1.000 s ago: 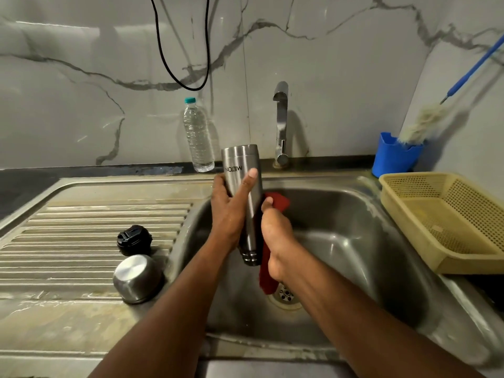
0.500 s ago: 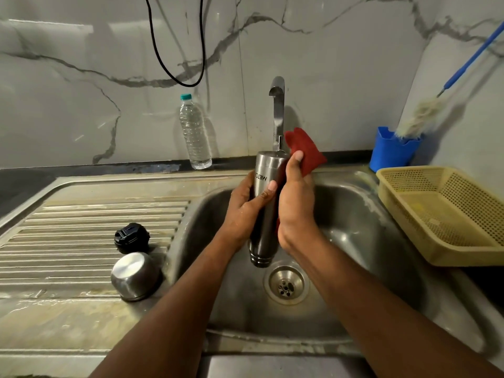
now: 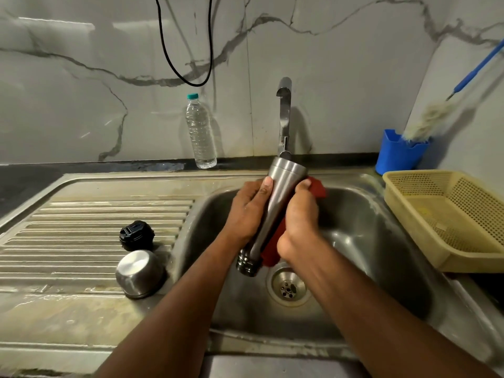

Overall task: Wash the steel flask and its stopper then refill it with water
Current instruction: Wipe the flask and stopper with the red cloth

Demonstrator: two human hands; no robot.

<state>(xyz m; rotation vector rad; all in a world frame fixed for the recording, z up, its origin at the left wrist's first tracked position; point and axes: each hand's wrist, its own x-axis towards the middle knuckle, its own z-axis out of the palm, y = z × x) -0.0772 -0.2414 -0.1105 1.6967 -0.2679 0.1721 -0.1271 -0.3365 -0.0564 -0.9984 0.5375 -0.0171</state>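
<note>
Over sink basin (image 3: pixel 368 241): left hand (image 3: pixel 246 211) grips inverted steel flask (image 3: pixel 275 203); right hand (image 3: pixel 298 219) clamps red cloth (image 3: pixel 317 186) against it

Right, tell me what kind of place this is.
Most likely a home kitchen sink area: a steel sink with ribbed drainboard, a tap against a marble-look wall, and a yellow dish basket beside it.

Both hands, left hand (image 3: pixel 249 211) and right hand (image 3: pixel 300 222), hold the inverted flask (image 3: pixel 275 203) and red cloth (image 3: pixel 317 186) over the sink (image 3: pixel 368 241).
</note>
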